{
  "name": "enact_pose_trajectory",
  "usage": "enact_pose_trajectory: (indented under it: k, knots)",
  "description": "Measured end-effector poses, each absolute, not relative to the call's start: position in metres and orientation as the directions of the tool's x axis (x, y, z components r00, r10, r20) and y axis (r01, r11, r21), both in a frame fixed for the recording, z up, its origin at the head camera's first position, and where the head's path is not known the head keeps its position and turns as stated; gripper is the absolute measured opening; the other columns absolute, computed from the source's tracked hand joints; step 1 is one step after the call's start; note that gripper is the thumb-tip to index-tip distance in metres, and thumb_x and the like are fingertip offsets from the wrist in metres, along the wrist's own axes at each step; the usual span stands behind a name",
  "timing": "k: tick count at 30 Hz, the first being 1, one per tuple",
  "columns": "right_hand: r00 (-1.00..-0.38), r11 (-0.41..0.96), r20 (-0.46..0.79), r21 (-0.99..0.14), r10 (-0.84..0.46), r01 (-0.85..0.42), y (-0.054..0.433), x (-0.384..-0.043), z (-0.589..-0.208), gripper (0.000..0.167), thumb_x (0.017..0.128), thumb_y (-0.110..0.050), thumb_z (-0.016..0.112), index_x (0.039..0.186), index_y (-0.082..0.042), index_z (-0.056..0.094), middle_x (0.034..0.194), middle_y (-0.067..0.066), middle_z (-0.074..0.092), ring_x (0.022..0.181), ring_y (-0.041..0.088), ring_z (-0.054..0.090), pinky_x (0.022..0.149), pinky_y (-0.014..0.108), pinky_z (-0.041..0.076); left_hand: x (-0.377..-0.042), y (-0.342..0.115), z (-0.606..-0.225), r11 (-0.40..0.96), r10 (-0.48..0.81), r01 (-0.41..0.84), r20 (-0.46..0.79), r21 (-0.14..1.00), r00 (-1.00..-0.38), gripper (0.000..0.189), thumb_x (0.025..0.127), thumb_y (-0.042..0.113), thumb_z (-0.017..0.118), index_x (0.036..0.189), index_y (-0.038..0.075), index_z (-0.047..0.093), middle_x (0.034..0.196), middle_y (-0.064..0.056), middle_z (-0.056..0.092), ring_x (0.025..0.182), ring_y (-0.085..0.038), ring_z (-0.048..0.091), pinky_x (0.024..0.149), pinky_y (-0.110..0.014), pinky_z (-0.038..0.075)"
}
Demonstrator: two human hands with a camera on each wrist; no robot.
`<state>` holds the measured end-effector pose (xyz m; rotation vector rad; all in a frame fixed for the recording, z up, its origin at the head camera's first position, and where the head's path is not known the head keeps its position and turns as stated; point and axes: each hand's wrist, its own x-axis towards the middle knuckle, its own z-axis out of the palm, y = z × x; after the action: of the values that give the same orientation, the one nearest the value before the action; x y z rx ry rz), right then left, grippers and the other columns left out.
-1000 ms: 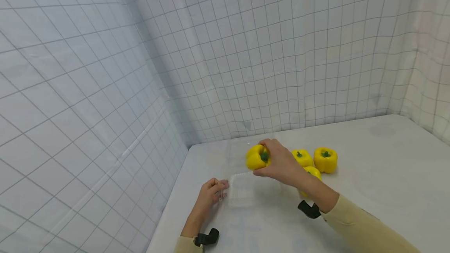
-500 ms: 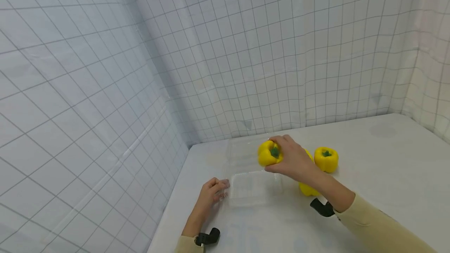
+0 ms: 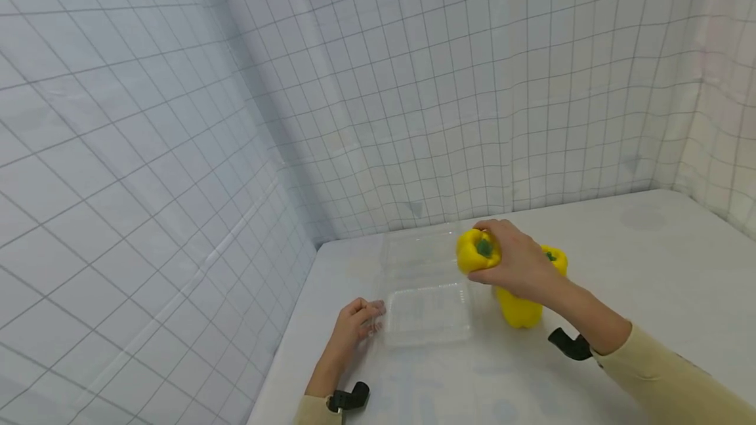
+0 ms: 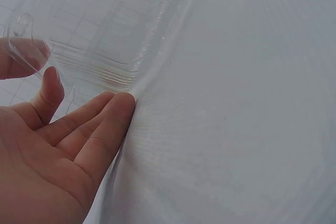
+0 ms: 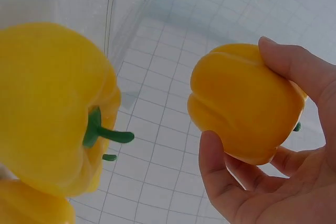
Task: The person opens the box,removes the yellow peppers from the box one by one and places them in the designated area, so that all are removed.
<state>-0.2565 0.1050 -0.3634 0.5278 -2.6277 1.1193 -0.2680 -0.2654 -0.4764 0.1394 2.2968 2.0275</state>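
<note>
My right hand [image 3: 525, 264] grips a yellow bell pepper [image 3: 477, 251] above the table, right of a clear plastic box [image 3: 426, 317]. In the right wrist view, thumb and fingertips curl round this pepper [image 5: 244, 100], and its green stem faces away. My left hand [image 3: 357, 323] holds the box's left edge; in the left wrist view the clear wall [image 4: 100, 30] lies between its digits, with longer fingers against the side. Below and behind my right hand are more yellow bell peppers [image 3: 520, 310], partly hidden. One fills the left of the right wrist view, its stem [image 5: 107, 132] showing.
Behind the box's base lies a clear lid-like section [image 3: 419, 251]. White table surface [image 3: 638, 300] extends right of the peppers. Grid-patterned white sheeting [image 3: 425, 84] rises at the back and both sides. Each wrist carries a black camera mount [image 3: 350, 397].
My right hand has moved right with the bell pepper, from over the box to beside it, and now covers more of the other peppers. My left hand stays at the box's edge.
</note>
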Motion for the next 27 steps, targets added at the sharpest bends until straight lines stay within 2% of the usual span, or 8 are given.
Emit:
enact_pose_trajectory:
  k: [5, 12, 23, 27]
  knots:
    - [-0.915, 0.657, 0.335, -0.642, -0.225, -0.396, 0.118, -0.255, -0.363, 0.079, 0.075, -0.039, 0.088, 0.138, -0.017, 0.046, 0.127, 0.004, 0.055, 0.101, 0.025, 0.057, 0.082, 0.045, 0.053, -0.27, -0.267, -0.478, 0.129, 0.124, 0.027, 0.011, 0.991, -0.992, 0.03, 0.099, 0.018, 0.06, 0.093, -0.01, 0.05, 0.139, -0.024, 0.056, 0.126, -0.033, 0.056, 0.092, -0.037, 0.054]
    - [-0.912, 0.657, 0.345, -0.639, -0.221, -0.4, 0.134, -0.251, -0.364, 0.077, 0.076, -0.04, 0.088, 0.138, -0.016, 0.047, 0.126, 0.005, 0.056, 0.101, 0.025, 0.058, 0.082, 0.047, 0.055, -0.271, -0.269, -0.478, 0.111, 0.12, 0.017, 0.003, 0.994, -0.993, 0.028, 0.099, 0.016, 0.059, 0.093, -0.01, 0.05, 0.138, -0.024, 0.056, 0.125, -0.033, 0.057, 0.091, -0.035, 0.054]
    - [-0.906, 0.711, 0.376, -0.583, -0.193, -0.393, 0.16, -0.243, -0.368, 0.086, 0.075, -0.062, 0.081, 0.141, -0.017, 0.05, 0.122, 0.007, 0.056, 0.098, 0.026, 0.056, 0.08, 0.047, 0.052, -0.268, -0.268, -0.478, 0.107, 0.127, 0.01, -0.003, 0.994, -0.992, 0.028, 0.099, 0.017, 0.06, 0.091, -0.007, 0.049, 0.139, -0.024, 0.056, 0.126, -0.035, 0.056, 0.093, -0.038, 0.053]
    - [-0.908, 0.723, 0.382, -0.576, -0.175, -0.382, 0.169, -0.239, -0.368, 0.087, 0.075, -0.063, 0.079, 0.142, -0.016, 0.05, 0.122, 0.008, 0.056, 0.099, 0.028, 0.055, 0.08, 0.048, 0.05, -0.266, -0.267, -0.476, 0.12, 0.121, 0.016, 0.002, 0.993, -0.993, 0.028, 0.099, 0.017, 0.059, 0.092, -0.008, 0.05, 0.139, -0.023, 0.056, 0.127, -0.035, 0.056, 0.093, -0.039, 0.054]
